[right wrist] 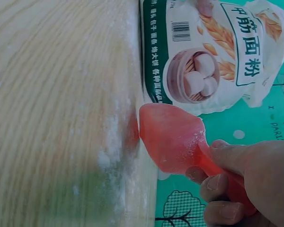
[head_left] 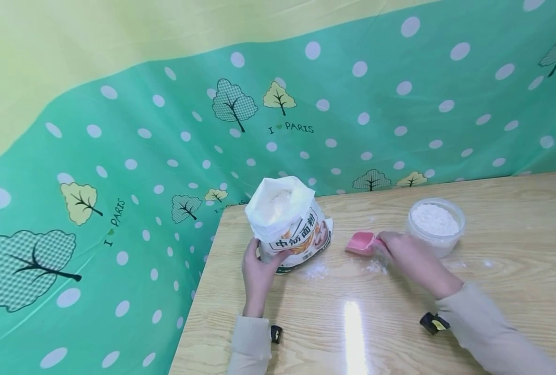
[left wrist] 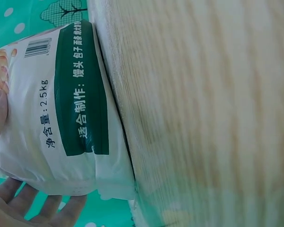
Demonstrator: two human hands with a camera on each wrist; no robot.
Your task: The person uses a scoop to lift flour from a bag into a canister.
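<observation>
An open-topped flour bag, white with a green band and printed buns and wheat, stands upright at the back left of the table. My left hand grips its lower left side, thumb across the front and fingers around the edge, as the left wrist view shows. In my right hand is the handle of a pink scoop, its blade pointing left toward the bag, low over the table. White flour shows inside the bag's mouth. Just behind the right hand sits a round clear tub heaped with flour.
Spilled flour dusts the wooden table in front of the bag and around the scoop. A green dotted cloth hangs behind the table and along its left side.
</observation>
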